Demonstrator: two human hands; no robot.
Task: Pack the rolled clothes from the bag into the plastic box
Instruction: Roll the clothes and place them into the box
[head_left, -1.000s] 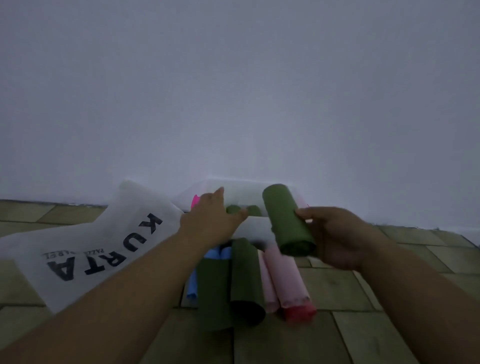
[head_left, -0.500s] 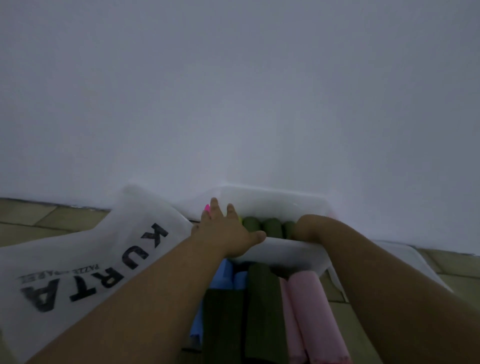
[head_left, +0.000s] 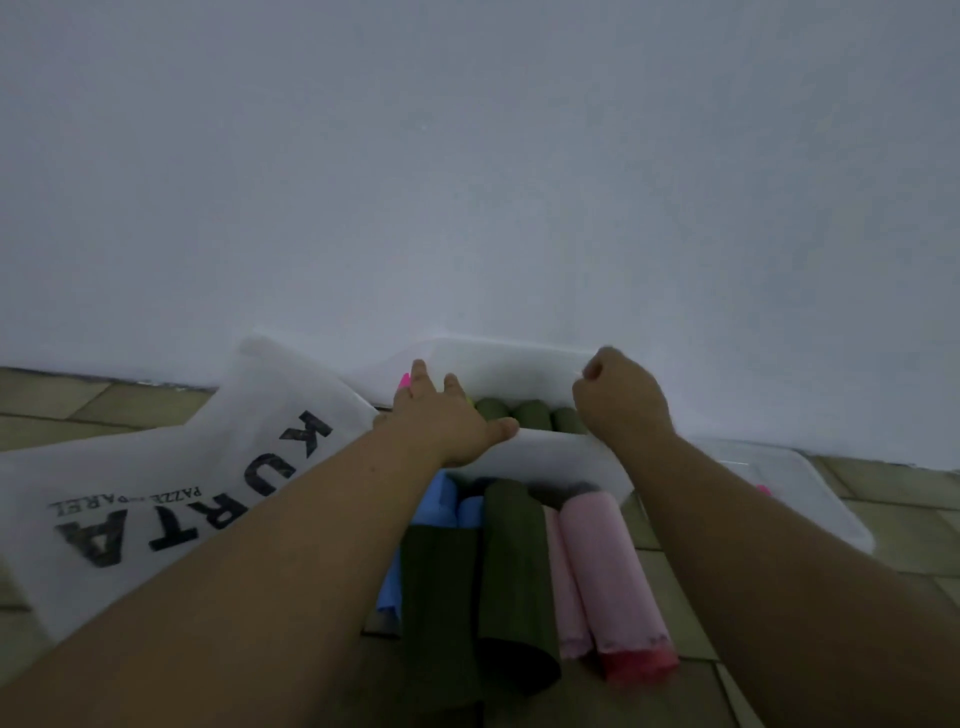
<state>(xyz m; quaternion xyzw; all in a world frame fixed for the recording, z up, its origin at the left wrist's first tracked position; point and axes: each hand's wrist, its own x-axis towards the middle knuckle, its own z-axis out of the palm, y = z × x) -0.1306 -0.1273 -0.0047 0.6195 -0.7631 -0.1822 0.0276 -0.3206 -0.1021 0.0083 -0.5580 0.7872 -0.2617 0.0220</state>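
Observation:
A white plastic box (head_left: 550, 452) stands against the wall with three green rolls (head_left: 530, 413) side by side inside it. My left hand (head_left: 441, 421) lies flat on the box's near left rim, fingers spread. Above the box's right side, my right hand (head_left: 618, 397) is curled into a loose fist with nothing in it. On the floor before the box lie more rolls: two dark green (head_left: 514, 587), two pink (head_left: 602, 566) and blue ones (head_left: 441, 506). The white bag (head_left: 171, 488) printed KURTA lies at the left.
A clear plastic lid (head_left: 784, 493) lies on the tiled floor to the right of the box. A plain white wall rises right behind the box. Olive floor tiles (head_left: 78, 410) show at the far left.
My right hand carried a green roll into the box, let it go beside the other two, and has lifted out as a fist. My left hand stayed on the rim.

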